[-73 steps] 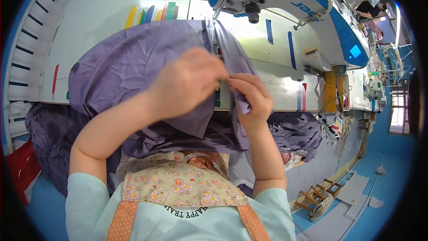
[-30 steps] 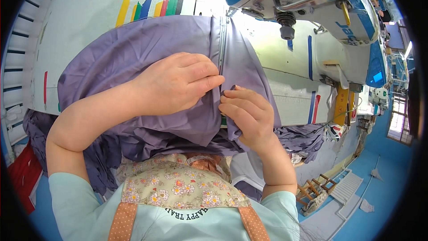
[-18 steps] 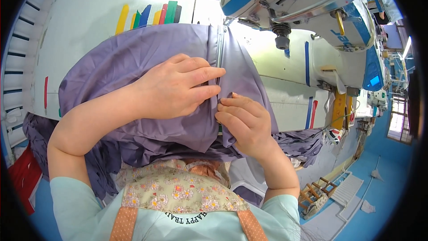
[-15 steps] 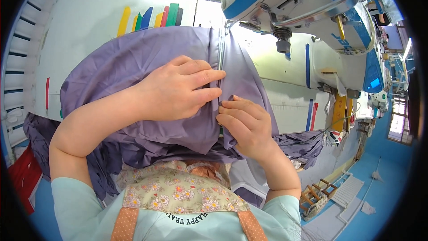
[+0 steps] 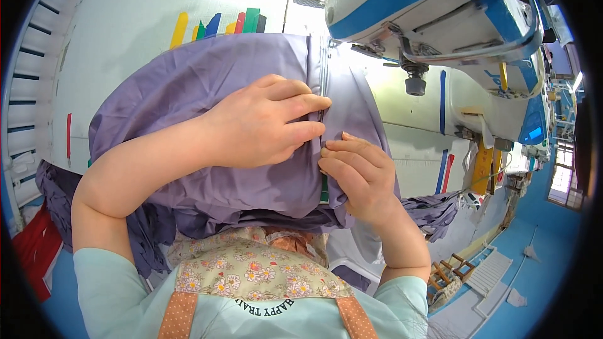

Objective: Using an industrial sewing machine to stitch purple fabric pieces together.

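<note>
Purple fabric held flat at its seam, in front of the sewing machine head.

White table (image 5: 144,25) carries the purple fabric (image 5: 188,88), spread so its pale seam strip (image 5: 322,75) runs straight toward the blue-and-white sewing machine (image 5: 440,6) just beyond it. Left hand (image 5: 264,122) lies palm-down on the fabric on the near side of the machine, fingers together and extended to the seam, apparently pressing the layers flat. Right hand (image 5: 361,176) sits just beside it, fingertips pinched on the seam edge, likely keeping the fold aligned. Coloured strips (image 5: 217,25) lie left of the machine.
</note>
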### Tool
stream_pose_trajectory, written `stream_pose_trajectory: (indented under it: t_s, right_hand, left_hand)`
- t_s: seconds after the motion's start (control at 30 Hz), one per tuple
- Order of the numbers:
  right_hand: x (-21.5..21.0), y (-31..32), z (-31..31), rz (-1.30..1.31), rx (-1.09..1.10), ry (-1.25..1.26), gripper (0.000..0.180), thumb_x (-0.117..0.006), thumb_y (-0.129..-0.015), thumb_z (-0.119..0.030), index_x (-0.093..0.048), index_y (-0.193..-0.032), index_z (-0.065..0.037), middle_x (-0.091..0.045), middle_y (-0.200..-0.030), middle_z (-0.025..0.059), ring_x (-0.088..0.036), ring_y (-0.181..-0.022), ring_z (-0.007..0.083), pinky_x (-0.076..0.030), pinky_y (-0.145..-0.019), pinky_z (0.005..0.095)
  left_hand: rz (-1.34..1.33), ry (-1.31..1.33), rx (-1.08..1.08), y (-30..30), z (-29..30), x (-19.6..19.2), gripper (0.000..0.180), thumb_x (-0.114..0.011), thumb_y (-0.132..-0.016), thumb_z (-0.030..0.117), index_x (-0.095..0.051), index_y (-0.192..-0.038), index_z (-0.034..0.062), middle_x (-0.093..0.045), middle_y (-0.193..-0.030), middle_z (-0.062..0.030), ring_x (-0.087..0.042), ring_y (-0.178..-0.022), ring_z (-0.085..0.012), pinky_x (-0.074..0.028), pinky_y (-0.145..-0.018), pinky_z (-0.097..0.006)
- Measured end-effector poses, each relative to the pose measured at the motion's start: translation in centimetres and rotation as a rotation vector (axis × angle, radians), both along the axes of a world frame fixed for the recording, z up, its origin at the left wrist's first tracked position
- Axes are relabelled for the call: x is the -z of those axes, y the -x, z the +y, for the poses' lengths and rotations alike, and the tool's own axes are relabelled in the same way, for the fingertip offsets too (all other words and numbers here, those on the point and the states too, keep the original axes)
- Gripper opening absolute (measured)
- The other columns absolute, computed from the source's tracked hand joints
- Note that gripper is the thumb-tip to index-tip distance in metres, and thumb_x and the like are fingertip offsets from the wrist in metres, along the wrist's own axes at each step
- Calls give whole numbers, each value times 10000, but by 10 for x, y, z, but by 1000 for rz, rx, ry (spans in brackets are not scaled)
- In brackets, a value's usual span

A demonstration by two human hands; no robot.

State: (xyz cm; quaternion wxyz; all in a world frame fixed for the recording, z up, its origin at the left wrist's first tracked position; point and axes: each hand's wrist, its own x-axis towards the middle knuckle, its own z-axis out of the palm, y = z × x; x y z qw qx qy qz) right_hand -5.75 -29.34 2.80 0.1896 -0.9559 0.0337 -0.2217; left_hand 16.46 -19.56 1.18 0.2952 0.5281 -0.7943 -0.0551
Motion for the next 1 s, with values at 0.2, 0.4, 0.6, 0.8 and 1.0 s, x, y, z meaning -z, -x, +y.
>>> stream_pose_trajectory:
  t_s: [0.2, 0.4, 0.6, 0.8, 1.0]
  right_hand:
    - [-5, -3, -4, 20, -9, -13, 176, -657, -735, -113, -696, -904, -81, -708, -956, 34, -689, -984, 210, -570, -903, 398]
    - [-3, -13, -25, 27, -30, 31, 177, -658, -732, -111, -694, -902, -75, -705, -954, 40, -688, -980, 221, -568, -900, 407]
    - [-2, -18, -32, 17, -53, 36, 179, -660, -732, -113, -688, -904, -72, -699, -942, 35, -685, -978, 233, -570, -887, 416]
    - [1, -25, -47, 23, -66, 9, 205, -666, -719, -92, -690, -921, -74, -700, -935, 43, -686, -974, 246, -568, -844, 401]
    - [3, -25, -51, 0, -27, -167, 324, -681, -631, -15, -690, -950, -68, -712, -923, 62, -699, -949, 280, -559, -812, 380]
  left_hand:
    - [36, -21, 24, -2, -2, 2, 322, -714, -720, 86, -706, -1039, 133, -609, -1309, -50, -571, -1165, -228, -469, -963, -391]
    - [3, 27, 5, -12, -20, 5, 313, -708, -737, 90, -699, -1049, 122, -608, -1297, -49, -569, -1165, -228, -460, -985, -399]
    - [12, 9, 11, -15, -25, 7, 310, -702, -753, 85, -692, -1061, 125, -608, -1285, -40, -572, -1159, -227, -463, -987, -403]
    - [19, 59, 53, -27, -35, 10, 307, -696, -737, 64, -690, -1042, 101, -622, -1136, -27, -594, -1090, -226, -503, -924, -382]
    - [45, 80, 95, -24, -26, 7, 288, -685, -725, 29, -704, -1009, 70, -629, -1064, -28, -618, -1031, -231, -528, -896, -380]
